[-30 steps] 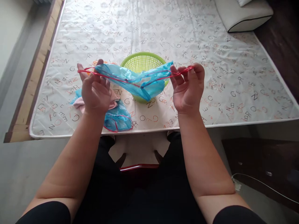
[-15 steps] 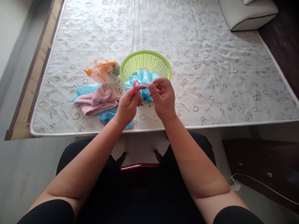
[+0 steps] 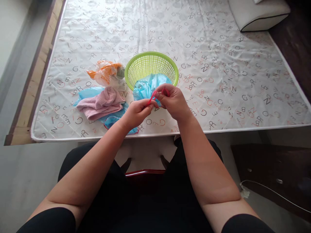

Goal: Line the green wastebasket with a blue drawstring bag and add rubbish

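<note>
A thin, crumpled blue plastic bag is bunched just beyond my hands, overlapping the near side of a green plastic basket. The red drawstring at the bag's near end stretches between my fingers. My left hand is closed, pinching one part of it between thumb and fingers. Slightly higher, my right hand grips another part, with a red loop showing by its curled fingers. Where the drawstring joins the bag is hidden by my hands.
Left of the basket lie a pink cloth, blue plastic with a red edge under it, and an orange and clear plastic bag. A white letter-patterned mattress carries everything. A white cushion-like block sits at the far right.
The red loop has left my left index finger, and the red drawstring now runs between both hands. My right hand has moved slightly right and down; the blue bag has shifted right.
</note>
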Available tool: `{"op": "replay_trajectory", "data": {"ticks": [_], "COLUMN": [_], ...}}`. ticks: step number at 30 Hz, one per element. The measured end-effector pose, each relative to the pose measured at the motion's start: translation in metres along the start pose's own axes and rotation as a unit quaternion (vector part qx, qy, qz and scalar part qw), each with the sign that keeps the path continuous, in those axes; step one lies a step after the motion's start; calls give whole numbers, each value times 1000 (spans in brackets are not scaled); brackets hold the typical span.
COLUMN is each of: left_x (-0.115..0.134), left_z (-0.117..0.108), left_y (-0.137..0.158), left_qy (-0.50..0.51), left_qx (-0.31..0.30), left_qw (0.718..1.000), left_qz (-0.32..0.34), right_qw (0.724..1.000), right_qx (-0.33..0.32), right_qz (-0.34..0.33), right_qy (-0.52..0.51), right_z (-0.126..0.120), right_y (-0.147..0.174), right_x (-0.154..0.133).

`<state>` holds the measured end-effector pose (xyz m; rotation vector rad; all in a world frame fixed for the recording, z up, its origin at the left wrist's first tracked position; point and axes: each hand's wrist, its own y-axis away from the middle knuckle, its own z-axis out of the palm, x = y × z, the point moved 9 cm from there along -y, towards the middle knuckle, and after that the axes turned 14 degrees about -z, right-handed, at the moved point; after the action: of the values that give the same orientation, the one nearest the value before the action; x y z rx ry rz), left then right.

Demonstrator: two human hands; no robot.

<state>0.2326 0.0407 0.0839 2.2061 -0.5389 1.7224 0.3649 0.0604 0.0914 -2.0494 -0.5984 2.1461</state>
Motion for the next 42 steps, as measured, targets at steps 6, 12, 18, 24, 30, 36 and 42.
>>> {"op": "replay_trajectory", "data": {"ticks": [6,12,18,24,30,36,42], "left_x": [-4,4,4,0,-16,-2,16], "left_z": [0,25,0,16,25,9,20], "left_y": [0,2,5,-2,-6,0,3], "left_qy": [42,-80,-72,-122,-226,-125,-125], "left_qx": [23,-58,116,80,56,67,46], "left_qw": [999,995,990,989,973,990,988], "left_qz": [-1,7,24,33,4,24,78], "right_qw": [987,987,984,977,986,982,991], "right_qx": [157,158,151,117,142,180,122], "right_qz": [-19,-1,34,11,16,-7,0], "right_qy": [2,1,-82,-176,-89,-64,-55], "right_z": [-46,-50,-25,13,7,-32,0], "right_y": [-2,-4,0,1,3,0,1], "right_x": [2,11,-13,-32,-50,-55,-50]}}
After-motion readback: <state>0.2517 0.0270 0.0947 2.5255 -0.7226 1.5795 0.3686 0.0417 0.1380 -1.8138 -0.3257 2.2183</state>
